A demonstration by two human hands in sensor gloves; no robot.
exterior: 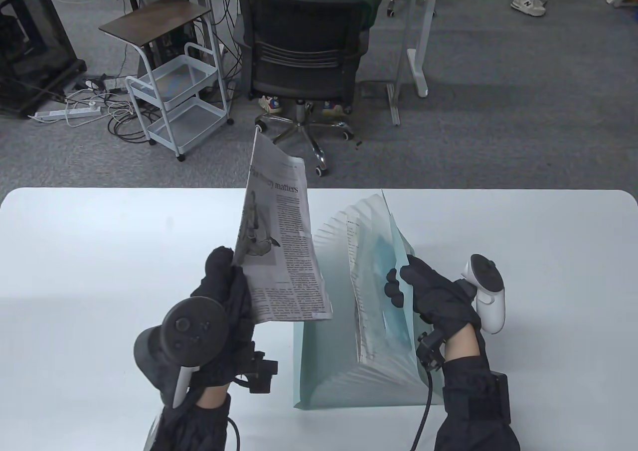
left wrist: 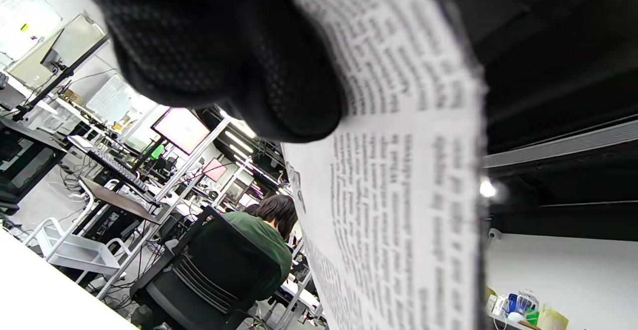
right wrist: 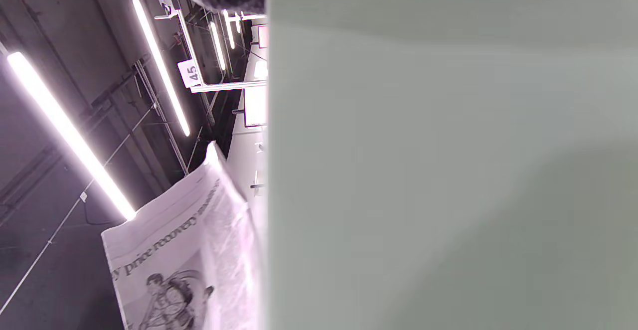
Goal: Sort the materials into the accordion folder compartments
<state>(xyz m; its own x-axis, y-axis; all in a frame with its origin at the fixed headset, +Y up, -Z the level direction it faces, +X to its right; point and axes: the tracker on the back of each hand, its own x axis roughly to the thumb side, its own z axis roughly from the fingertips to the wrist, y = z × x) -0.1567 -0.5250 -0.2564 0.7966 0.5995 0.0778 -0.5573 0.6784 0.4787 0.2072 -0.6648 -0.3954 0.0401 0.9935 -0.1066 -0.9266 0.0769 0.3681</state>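
Note:
A pale green accordion folder (exterior: 349,371) stands open on the white table (exterior: 99,251), its pleats fanned out. A newspaper sheet (exterior: 360,291) and something blue sit in its rightmost pockets. My left hand (exterior: 227,284) grips a folded newspaper page (exterior: 284,241) with a drawing and text, held upright above the table left of the folder. The page fills the left wrist view (left wrist: 398,195) and shows in the right wrist view (right wrist: 184,260). My right hand (exterior: 423,291) holds the folder's right outer wall (right wrist: 448,170) and keeps it pulled open.
Beyond the table's far edge stand a black office chair (exterior: 304,57) with a seated person, a white rolling cart (exterior: 174,102) and cables on the grey carpet.

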